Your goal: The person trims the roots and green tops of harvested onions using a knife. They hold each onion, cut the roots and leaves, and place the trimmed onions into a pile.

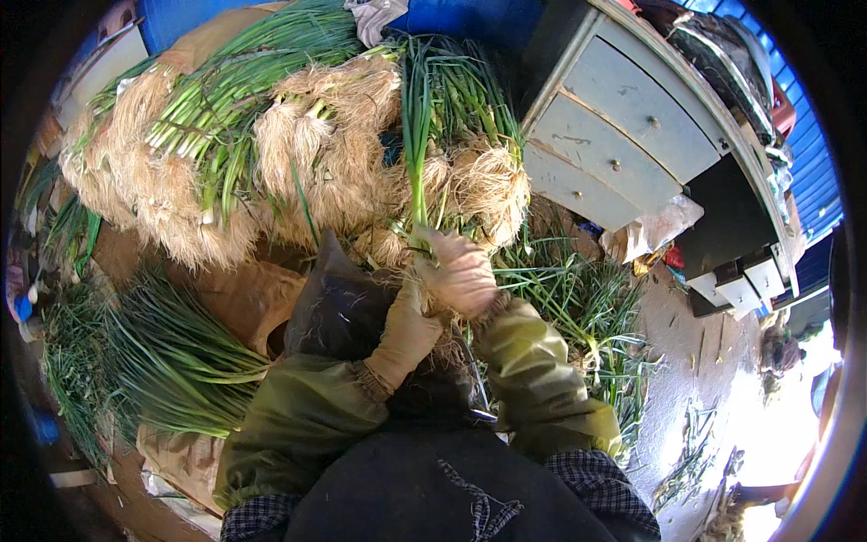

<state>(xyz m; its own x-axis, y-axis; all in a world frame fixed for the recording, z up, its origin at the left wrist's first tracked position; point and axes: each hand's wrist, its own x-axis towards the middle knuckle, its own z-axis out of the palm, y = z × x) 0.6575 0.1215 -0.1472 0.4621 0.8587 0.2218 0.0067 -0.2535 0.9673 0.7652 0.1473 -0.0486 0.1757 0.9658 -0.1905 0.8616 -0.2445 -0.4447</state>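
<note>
Both my hands wear pale gloves, with olive sleeve covers above. My right hand is closed around the lower stalks of green onions, whose leaves point away from me. Right below and against it, my left hand closes around the root end of the same onions, over my dark-covered lap; its fingertips are partly hidden. Beyond the hands lies a large heap of green onions with long pale roots hanging towards me. At the left, onions without visible root tufts lie on brown sacking.
A worn grey drawer cabinet stands at the upper right. Loose leaves and trimmings cover the floor beside my right arm. Brown sacking lies left of my lap, and more green scraps are heaped at the far left.
</note>
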